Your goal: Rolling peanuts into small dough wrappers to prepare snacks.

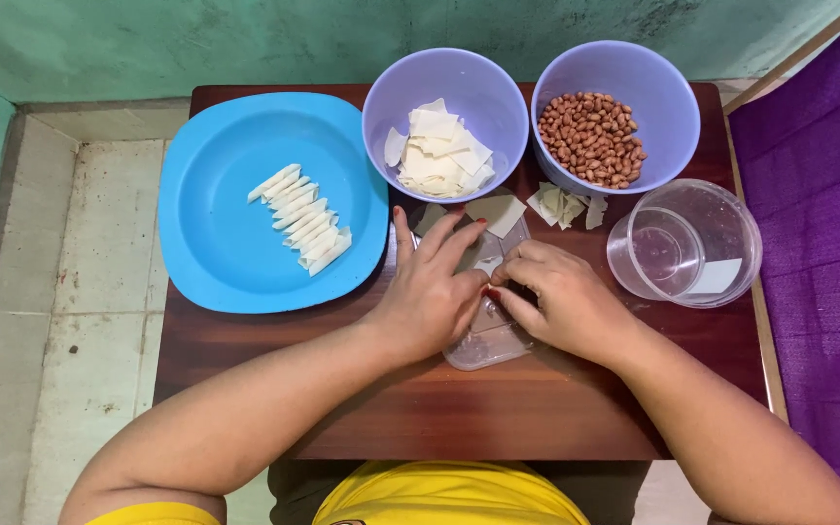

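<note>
Left hand flat, fingers spread, pressing down on a small pale wrapper piece that sits on a clear plastic lid at table centre. Right hand just at 3 o'clock of the left, fingers curled in, tips pinching the same wrapper piece; fingertips of both hands touch. What's under the fingers is mostly hidden, can't tell its shape.

Outward from the hands:
- 12 o'clock, just beyond fingertips: loose wrapper squares on the wooden table.
- 12 o'clock, further: purple bowl with stacked cut wrappers.
- 1 o'clock: second purple bowl of peanuts, few wrapper scraps at its base.
- 3 o'clock: clear plastic container, looks like a little water in it.
- 10 o'clock: blue plate holding a diagonal row of folded wrappers.
</note>
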